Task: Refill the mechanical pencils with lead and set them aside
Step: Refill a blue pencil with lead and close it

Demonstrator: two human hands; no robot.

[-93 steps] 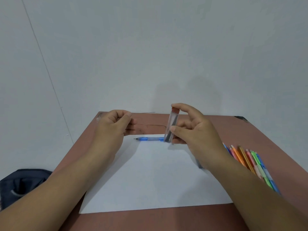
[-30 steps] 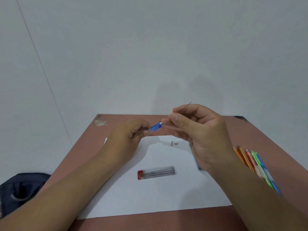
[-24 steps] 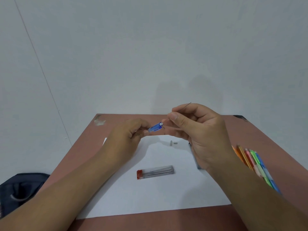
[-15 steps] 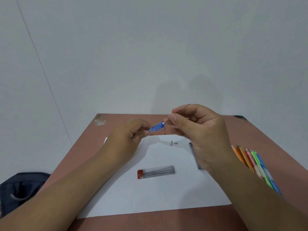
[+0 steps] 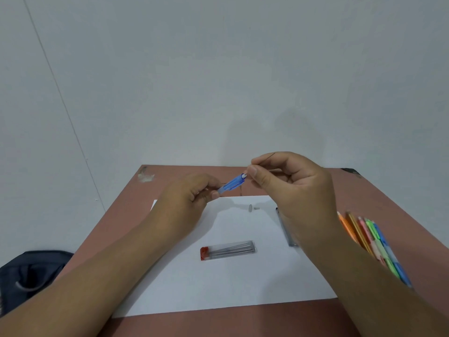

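Hands raised above the tabletop: left hand grips a blue mechanical pencil by its barrel, right hand pinches a thin lead at its open end, where a slight misalignment or a hard push could snap it.

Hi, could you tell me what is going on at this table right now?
A person is refilling a blue mechanical pencil. The left hand holds it raised above the white paper, while the right hand pinches a thin lead at its open end. The lead case and two small pencil parts lie on the paper. More coloured pencils wait at the right.
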